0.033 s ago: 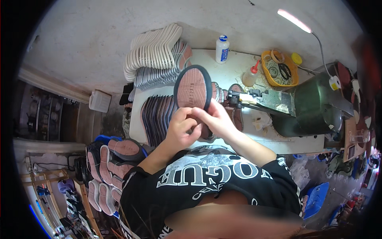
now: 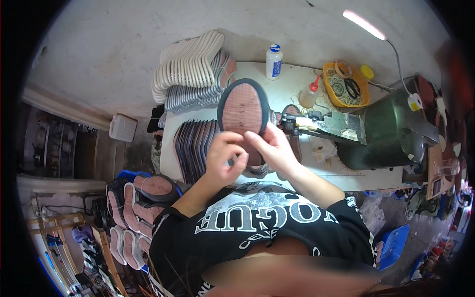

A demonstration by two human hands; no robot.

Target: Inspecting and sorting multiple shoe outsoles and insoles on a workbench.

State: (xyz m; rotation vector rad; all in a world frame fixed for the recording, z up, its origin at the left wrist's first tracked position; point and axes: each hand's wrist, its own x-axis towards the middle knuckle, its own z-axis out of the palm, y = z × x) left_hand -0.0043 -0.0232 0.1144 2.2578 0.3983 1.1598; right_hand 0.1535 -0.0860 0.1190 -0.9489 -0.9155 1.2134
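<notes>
A shoe sole (image 2: 242, 108) with a pink patterned middle and a dark rim is held up over the white table. My right hand (image 2: 275, 148) grips its near right edge, thumb on the pink face and fingers behind. At the near left edge, the bent fingers of my left hand (image 2: 225, 156) press against the sole, with a gap showing between thumb and fingers. Behind the hands, partly hidden, more soles lie on the table. Right of them is the narrow metal arm (image 2: 316, 123) of a green machine (image 2: 388, 131), with a dark-rimmed sole (image 2: 292, 110) beside its end.
On the table (image 2: 341, 175), a row of dark soles (image 2: 194, 148) stands left of my hands, with pale stacked soles (image 2: 190, 64) behind. A white bottle (image 2: 274, 62), a red-tipped glue bottle (image 2: 310, 94) and a yellow basket (image 2: 363, 96) sit farther back. More soles (image 2: 153, 187) fill a container at lower left.
The sole has turned slightly in my hands. My left fingers have opened a little and the thumb has dropped from the sole. My right hand keeps its hold.
</notes>
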